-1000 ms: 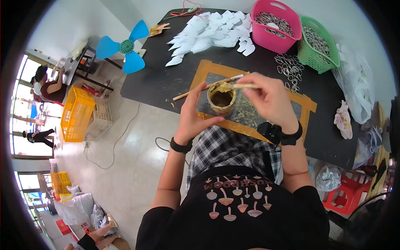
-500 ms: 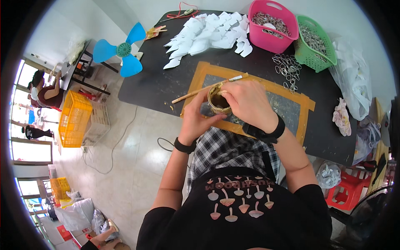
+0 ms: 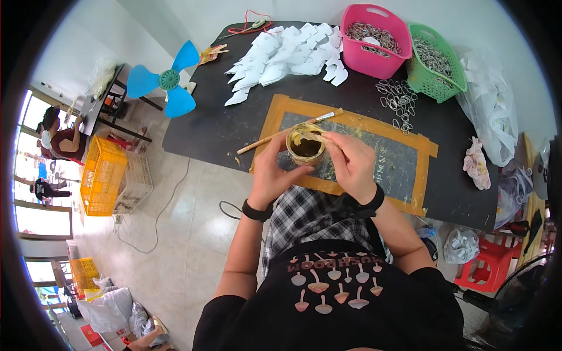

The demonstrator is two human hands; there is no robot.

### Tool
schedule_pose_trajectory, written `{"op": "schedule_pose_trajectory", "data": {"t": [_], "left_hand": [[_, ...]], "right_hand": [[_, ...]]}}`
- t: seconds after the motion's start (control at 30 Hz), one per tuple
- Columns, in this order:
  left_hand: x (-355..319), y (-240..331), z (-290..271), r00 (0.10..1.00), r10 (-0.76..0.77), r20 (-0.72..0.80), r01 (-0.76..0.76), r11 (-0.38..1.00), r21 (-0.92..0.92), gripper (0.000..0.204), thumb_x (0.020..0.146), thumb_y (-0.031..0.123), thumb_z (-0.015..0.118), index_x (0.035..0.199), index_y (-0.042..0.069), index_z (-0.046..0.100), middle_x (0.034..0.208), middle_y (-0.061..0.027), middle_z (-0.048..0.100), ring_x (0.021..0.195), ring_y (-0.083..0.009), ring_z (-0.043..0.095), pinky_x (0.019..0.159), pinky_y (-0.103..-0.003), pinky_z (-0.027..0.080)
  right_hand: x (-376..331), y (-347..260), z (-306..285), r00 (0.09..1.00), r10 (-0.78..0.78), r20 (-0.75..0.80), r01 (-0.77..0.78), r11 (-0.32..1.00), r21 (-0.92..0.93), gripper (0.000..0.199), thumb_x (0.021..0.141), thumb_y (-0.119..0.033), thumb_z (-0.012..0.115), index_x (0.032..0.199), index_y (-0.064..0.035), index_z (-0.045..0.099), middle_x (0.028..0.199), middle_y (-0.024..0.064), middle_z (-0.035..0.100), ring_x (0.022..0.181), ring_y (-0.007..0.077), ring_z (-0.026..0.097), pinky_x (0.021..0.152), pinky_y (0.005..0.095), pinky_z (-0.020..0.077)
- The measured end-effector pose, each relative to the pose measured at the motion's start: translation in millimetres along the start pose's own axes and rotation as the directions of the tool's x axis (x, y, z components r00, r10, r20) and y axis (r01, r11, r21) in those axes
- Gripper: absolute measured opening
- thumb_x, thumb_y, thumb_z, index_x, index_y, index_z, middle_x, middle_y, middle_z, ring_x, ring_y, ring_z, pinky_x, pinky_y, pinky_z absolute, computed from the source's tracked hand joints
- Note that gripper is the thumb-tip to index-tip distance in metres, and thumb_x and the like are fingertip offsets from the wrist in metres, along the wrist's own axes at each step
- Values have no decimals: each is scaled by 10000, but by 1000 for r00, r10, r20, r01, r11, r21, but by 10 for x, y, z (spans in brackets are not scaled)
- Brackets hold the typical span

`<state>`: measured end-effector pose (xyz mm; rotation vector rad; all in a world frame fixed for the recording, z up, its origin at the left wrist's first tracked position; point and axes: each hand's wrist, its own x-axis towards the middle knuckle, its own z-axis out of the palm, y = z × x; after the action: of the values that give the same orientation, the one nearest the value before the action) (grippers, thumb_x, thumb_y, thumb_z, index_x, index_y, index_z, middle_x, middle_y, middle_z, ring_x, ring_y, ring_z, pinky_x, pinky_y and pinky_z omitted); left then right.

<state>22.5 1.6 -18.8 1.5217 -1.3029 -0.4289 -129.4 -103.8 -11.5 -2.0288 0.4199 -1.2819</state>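
Left hand curled, fingers wrapped in a grip. Right hand beside it, fingers pinched (thumb hidden). Both wrists banded, forearms bent inward.

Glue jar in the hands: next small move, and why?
Probably lift the right hand clear of the small round yellow-smeared jar. The left hand grips the jar's side above the taped mat, and the right fingers sit at its glue-coated rim.

Bare dark bench left of the orange-taped grey mat: open passage. Far side blocked by heap of white paper cut-outs, pink plastic basket, green plastic basket, loose metal rings. Long wooden-handled brush lies across mat's near-left corner. Crumpled rag at right edge.
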Motion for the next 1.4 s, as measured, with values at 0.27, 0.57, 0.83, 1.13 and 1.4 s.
{"op": "schedule_pose_trajectory", "data": {"t": [0.27, 0.57, 0.83, 1.13, 1.4], "left_hand": [[-31, -22, 38, 999, -28, -28, 29, 1000, 9, 703, 604, 109, 875, 1203, -32, 536, 1101, -107, 654, 1052, -198, 621, 958, -334, 448], [-46, -26, 39, 999, -41, -32, 41, 999, -17, 703, 593, 86, 873, 1203, -20, 540, 1094, -106, 653, 1037, -193, 619, 960, -334, 445], [-32, -51, 46, 1000, -5, -29, 5, 1000, -19, 695, 592, 74, 868, 1199, -19, 543, 1083, -107, 656, 1028, -196, 622, 953, -331, 448], [-36, -31, 41, 999, -25, -36, 24, 1000, -13, 696, 592, 89, 870, 1196, -24, 544, 1082, -109, 658, 1025, -199, 626, 943, -326, 457], [-30, -34, 43, 999, -36, -27, 35, 999, -15, 692, 592, 91, 870, 1190, -31, 544, 1091, -110, 659, 1034, -204, 629, 953, -329, 455]], "right_hand": [[158, 94, -75, 965, -179, -194, 89, 913, -398, 161, 829, -10, 645, 988, 11, 648, 767, 141, 650, 617, 286, 612, 554, 357, 477], [351, -315, -361, 962, -86, 260, 156, 952, -264, 119, 815, -42, 628, 931, -17, 643, 820, 113, 660, 707, 294, 630, 615, 363, 492], [435, -34, -82, 937, -63, 344, 106, 989, -107, 92, 843, -45, 581, 894, 8, 637, 848, 129, 658, 701, 306, 631, 645, 368, 504], [76, 153, -43, 980, 164, 113, -186, 959, 216, 133, 889, -32, 603, 998, 9, 667, 897, 82, 679, 659, 85, 577, 576, 217, 434], [10, 169, 130, 969, 217, -114, -181, 947, 264, 138, 910, -44, 593, 1020, 5, 660, 869, 65, 669, 684, 70, 565, 576, 207, 425]]}}
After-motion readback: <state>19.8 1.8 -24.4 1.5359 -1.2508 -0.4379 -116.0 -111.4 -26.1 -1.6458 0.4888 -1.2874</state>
